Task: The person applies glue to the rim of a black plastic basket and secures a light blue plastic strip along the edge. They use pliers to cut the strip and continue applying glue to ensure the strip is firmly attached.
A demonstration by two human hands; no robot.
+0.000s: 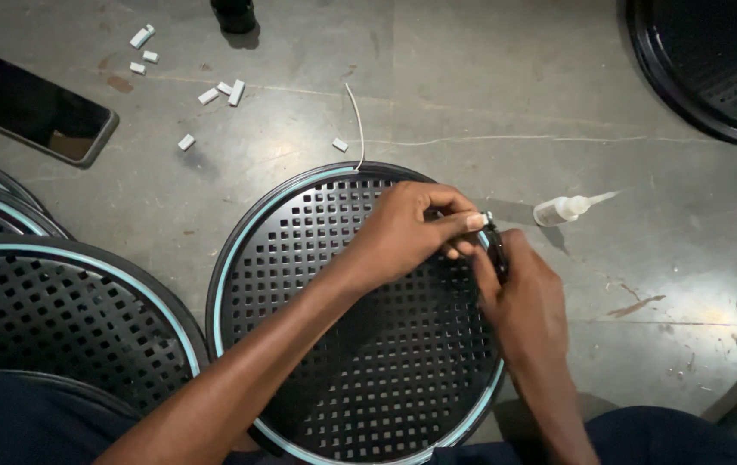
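Dim, sharp; soft shadows, mild floor glare.

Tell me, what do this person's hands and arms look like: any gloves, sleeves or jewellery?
Both are bare: the left hand and right hand wear no gloves, and no rings, watch or bracelet show. Both forearms are uncovered, with no sleeves in view. Dark blue clothing shows at the bottom edge of the picture.

Matt black perforated metal on the round grille [368,344], a smooth pale-blue plastic strip [224,284] along its rim. Rough, scuffed grey concrete floor [489,77]. Translucent soft-plastic squeeze bottle [562,209], glossy glass-faced phone [33,108].
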